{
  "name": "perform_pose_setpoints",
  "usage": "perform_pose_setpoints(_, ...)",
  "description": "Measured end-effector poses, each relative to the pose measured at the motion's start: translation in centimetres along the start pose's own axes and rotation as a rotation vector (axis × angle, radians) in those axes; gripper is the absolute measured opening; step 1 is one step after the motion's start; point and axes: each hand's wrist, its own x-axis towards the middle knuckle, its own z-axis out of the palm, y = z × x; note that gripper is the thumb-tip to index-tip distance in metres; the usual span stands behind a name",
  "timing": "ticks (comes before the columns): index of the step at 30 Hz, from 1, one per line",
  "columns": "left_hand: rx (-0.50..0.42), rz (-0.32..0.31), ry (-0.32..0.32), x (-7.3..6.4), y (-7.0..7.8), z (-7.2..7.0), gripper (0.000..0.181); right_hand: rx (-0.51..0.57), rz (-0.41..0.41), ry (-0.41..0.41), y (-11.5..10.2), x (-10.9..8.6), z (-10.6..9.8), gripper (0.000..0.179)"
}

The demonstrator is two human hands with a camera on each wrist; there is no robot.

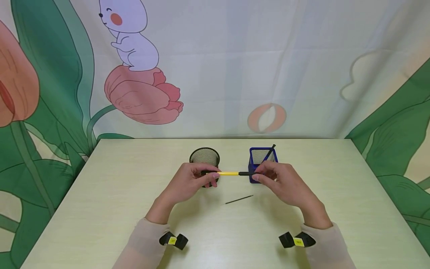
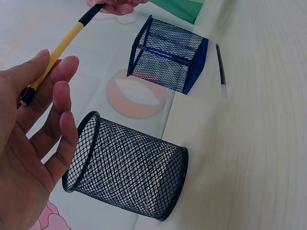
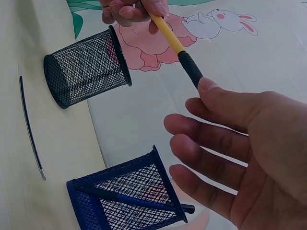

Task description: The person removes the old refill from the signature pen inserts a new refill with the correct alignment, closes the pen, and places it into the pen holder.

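Both hands hold one yellow pen (image 1: 229,173) level above the table. My left hand (image 1: 190,180) pinches its black-tipped end between thumb and fingers. At the other end, my right hand (image 1: 281,182) pinches the black grip section (image 3: 190,68) between thumb and index finger, its other fingers loosely spread. Below the pen a thin dark ink refill (image 1: 239,199) lies on the table. Behind the left hand stands a round black mesh pen cup (image 2: 127,165), partly covered in the head view. A square blue mesh pen holder (image 3: 129,191) stands behind the right hand, with a dark pen (image 1: 270,152) leaning inside it.
The pale wooden table (image 1: 111,194) ends at a printed curtain (image 1: 215,74) just beyond the two holders. Each wrist carries a small black camera mount, one on the left (image 1: 173,240) and one on the right (image 1: 297,240).
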Motion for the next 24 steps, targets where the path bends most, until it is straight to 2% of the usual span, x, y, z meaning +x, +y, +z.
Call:
perform_pose_setpoints(6,0.009,-0.010,0.000,0.00,-0.02,-0.03,0.015,0.003,-0.006,-0.014,0.19,0.04,0.02,0.005)
perform_pose_setpoints(17,0.015,-0.019,-0.008,0.03,0.10,-0.03,0.022,0.018,-0.012,-0.030,0.11,0.03,-0.09,0.010)
perform_pose_setpoints(24,0.013,-0.007,-0.007,0.03,0.10,0.01,0.023,0.017,-0.026,-0.041,0.25,0.05,-0.17,0.016)
